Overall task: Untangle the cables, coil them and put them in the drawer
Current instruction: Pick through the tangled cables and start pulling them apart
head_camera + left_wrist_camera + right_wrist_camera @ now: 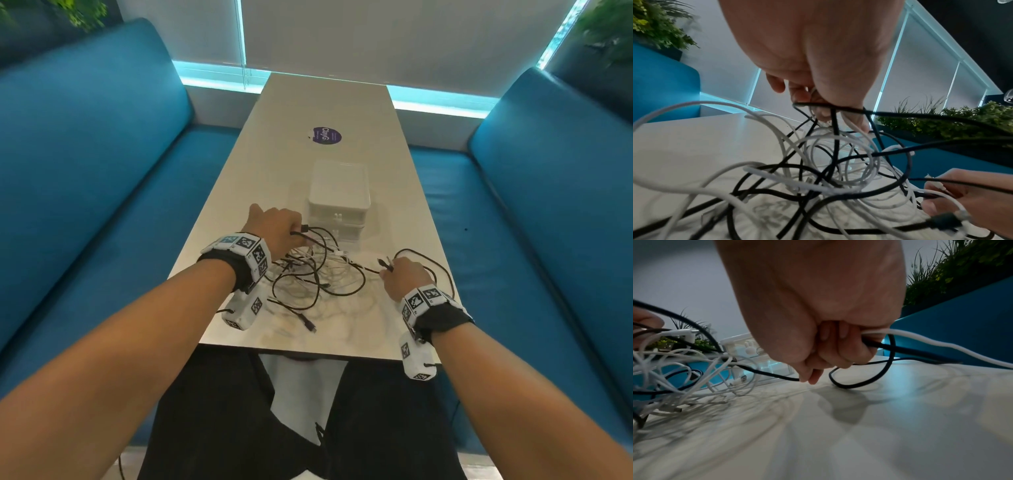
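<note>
A tangle of black and white cables [308, 277] lies on the near end of the white table [308, 113], seen close in the left wrist view as a cable tangle [818, 170]. My left hand [274, 229] grips black and white strands [830, 116] at the heap's far left, lifting them. My right hand [404, 277] sits at the heap's right, fingers curled round a black cable [900, 350] and a white cable [941, 344]; a black loop [428, 263] trails past it. A white drawer box [339, 195] stands just beyond the heap, shut.
Blue bench seats [85, 178] flank the table on both sides. A round purple sticker [324, 135] lies on the tabletop beyond the box. Plants stand behind the seat backs. My dark-trousered legs sit below the near table edge [298, 353].
</note>
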